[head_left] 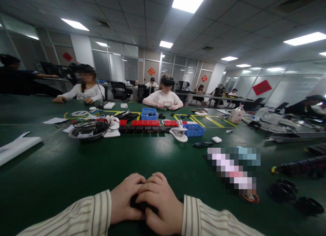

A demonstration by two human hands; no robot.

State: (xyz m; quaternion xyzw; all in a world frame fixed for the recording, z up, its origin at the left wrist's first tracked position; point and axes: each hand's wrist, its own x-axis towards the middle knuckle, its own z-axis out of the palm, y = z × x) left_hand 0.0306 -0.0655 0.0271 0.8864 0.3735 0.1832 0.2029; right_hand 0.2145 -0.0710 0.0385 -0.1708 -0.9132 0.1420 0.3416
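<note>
My two hands are drawn together at the near side of the green table (163, 161), low in my view, with a black object (145, 206) between them. My left hand (126, 199) is curled about it from the left, and my right hand (163, 203) comes over from the other side, its fingers overlapping those of the left. Most of the object is covered, so I cannot tell what it is, nor whether it rests on the tabletop. Striped cuffs (100, 209) reach to both my wrists. Beyond my hands, well apart from them, a red row of sockets (145, 123) runs across the table, with a blue bin (149, 114) behind it and a second blue bin (194, 130) at its right end. A white clip (179, 134) stands just beside that second bin, and a small white case (216, 139) lies a little to its right. A metal bowl (88, 134) full of dark cables sits to the left. Dark rings (282, 190) lie on my right, blurred. Across the table a co-worker (164, 96) in a white top sits with both hands near the tabletop.
</note>
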